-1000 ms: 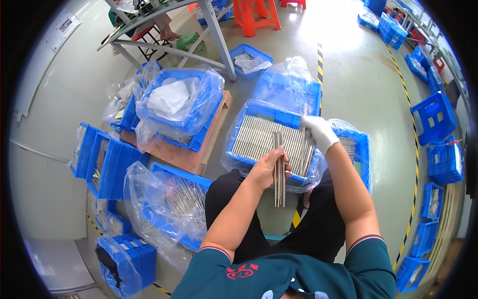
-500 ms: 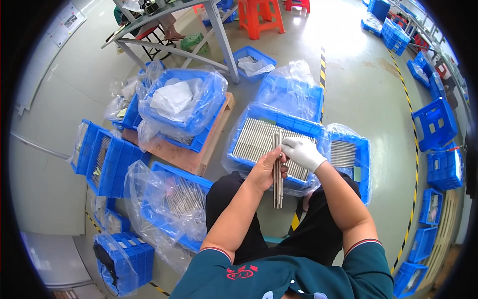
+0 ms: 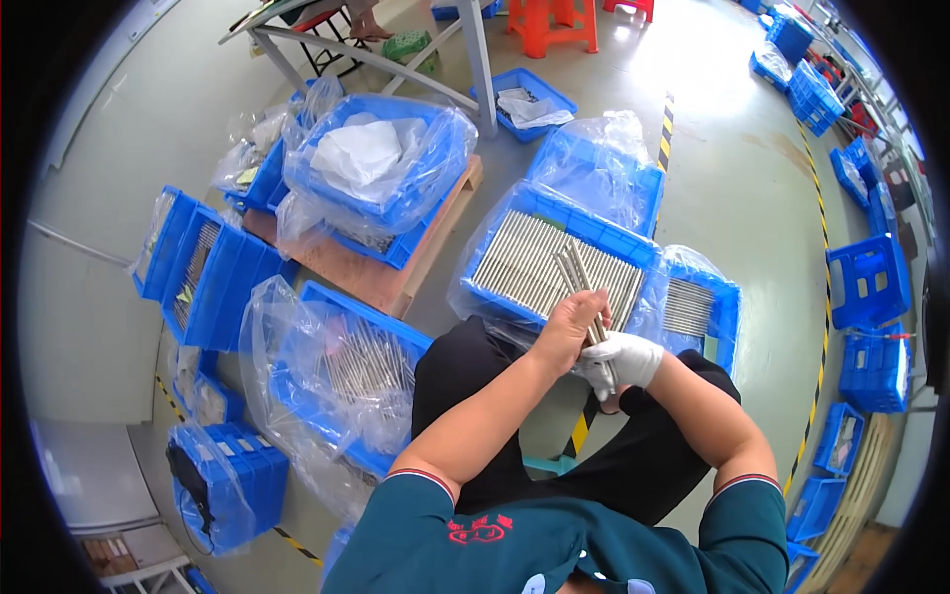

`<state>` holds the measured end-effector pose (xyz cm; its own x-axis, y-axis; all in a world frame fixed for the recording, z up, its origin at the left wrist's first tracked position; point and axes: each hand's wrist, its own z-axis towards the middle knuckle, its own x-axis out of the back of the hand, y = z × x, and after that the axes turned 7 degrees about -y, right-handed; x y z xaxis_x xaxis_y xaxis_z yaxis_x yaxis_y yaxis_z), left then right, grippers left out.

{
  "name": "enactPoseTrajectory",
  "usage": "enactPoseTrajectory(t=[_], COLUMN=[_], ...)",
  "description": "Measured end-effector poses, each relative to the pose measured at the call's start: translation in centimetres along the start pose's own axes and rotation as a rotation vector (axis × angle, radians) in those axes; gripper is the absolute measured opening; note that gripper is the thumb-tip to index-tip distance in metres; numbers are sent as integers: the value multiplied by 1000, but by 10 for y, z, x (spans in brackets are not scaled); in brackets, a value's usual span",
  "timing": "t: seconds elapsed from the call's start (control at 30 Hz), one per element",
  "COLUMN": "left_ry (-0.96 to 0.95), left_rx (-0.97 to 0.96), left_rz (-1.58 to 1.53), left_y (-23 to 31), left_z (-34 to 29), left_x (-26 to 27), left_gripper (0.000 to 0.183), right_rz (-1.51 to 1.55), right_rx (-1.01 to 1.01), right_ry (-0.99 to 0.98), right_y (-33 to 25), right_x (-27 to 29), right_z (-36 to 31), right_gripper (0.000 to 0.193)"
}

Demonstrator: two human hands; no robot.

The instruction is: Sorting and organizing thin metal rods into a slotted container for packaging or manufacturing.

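Observation:
My bare left hand (image 3: pixel 571 329) is closed around the middle of a small bundle of slim metal rods (image 3: pixel 574 269). In a white glove, my right hand (image 3: pixel 627 362) wraps the lower part of the same bundle, just below the left. The rods tilt, their upper ends fanned slightly apart over a plastic-lined blue crate (image 3: pixel 592 226). Inside that crate, similar rods (image 3: pixel 520 259) lie side by side in a tight layer. My fingers and the glove hide part of the bundle.
Right of the main crate, another blue crate (image 3: pixel 730 315) holds more rods. At my left, a plastic-lined crate (image 3: pixel 287 394) contains loosely piled rods. Beyond it, stacked crates rest on a wooden pallet (image 3: pixel 421 259). A grey-legged table (image 3: pixel 482 74) and red stool (image 3: pixel 534 32) stand farther off.
The bundle has gone from nearly upright to tilted, upper ends leftward. My gloved hand has moved from the bundle's top to its lower part. The view has shifted slightly.

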<state>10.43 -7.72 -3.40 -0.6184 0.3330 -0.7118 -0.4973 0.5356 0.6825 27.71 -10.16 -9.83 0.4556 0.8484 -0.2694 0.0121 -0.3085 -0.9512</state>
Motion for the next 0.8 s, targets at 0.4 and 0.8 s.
enactPoseTrajectory(t=[0.4,0.8], left_ry=[-82,-334], left_rx=[-29,143], left_rz=[998,929], left_y=[-7,2], left_z=[-10,-17], left_x=[-13,-26], left_gripper=[38,45], right_rz=[-777,-1387], right_rx=[-770,-1208], right_ry=[566,-472], right_y=[-57,12], right_x=[74,170], right_z=[-14,85], right_gripper=[30,38])
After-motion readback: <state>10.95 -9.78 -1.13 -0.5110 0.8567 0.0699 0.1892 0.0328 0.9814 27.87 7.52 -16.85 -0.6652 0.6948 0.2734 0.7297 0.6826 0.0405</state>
